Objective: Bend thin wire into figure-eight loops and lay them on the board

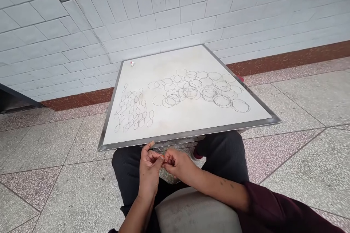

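My left hand (150, 165) and my right hand (175, 162) are held together just below the near edge of the table. Between their fingertips they pinch a thin wire ring (158, 151), and its far side shows above my left hand. The white metal-framed board (188, 125) lies beyond them, out of reach of neither hand's fingertips touching it. On it lie a spread of large wire rings (197, 89) and a group of smaller oval wire loops (133, 109). A small white and red item (132, 63) sits in the far left corner.
My dark-trousered knees (224, 153) are under the board's near edge, and a rounded grey shape (197, 214) lies at my lap. A red item (240, 78) shows behind the board's right edge. A white tiled wall (164, 18) and speckled floor tiles (290, 105) surround it.
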Action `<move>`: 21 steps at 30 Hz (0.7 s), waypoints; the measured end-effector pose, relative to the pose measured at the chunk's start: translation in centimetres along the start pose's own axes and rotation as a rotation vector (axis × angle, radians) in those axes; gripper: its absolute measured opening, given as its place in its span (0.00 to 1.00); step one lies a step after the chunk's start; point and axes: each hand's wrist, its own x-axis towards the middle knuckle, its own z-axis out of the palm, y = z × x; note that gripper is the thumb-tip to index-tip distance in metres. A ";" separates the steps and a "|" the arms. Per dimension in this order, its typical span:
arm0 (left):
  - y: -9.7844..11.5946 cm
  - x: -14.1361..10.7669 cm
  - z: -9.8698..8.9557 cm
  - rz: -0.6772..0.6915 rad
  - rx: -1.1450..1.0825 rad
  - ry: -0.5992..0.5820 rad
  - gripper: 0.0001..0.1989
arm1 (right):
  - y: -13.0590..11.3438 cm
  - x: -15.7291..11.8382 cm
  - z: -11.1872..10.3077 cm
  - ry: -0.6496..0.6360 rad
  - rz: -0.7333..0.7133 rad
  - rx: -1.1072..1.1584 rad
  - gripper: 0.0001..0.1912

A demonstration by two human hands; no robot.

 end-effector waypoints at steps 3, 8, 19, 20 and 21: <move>0.5 0.0 -0.4 -0.068 -0.044 -0.050 0.29 | -0.4 -0.1 -0.5 -0.061 -0.002 0.031 0.07; 1.6 -0.2 -0.8 -0.149 -0.071 -0.063 0.31 | -0.9 -0.4 -1.6 -0.200 0.036 0.188 0.11; 1.4 -0.1 -1.1 -0.129 -0.129 0.001 0.26 | 0.2 0.0 -1.1 -0.193 0.066 0.365 0.13; 1.4 0.0 -1.1 -0.132 -0.125 -0.002 0.25 | 0.3 0.1 -1.1 -0.176 0.063 0.367 0.13; 1.4 0.0 -1.1 -0.134 -0.119 -0.005 0.24 | 0.3 0.1 -1.1 -0.159 0.058 0.368 0.13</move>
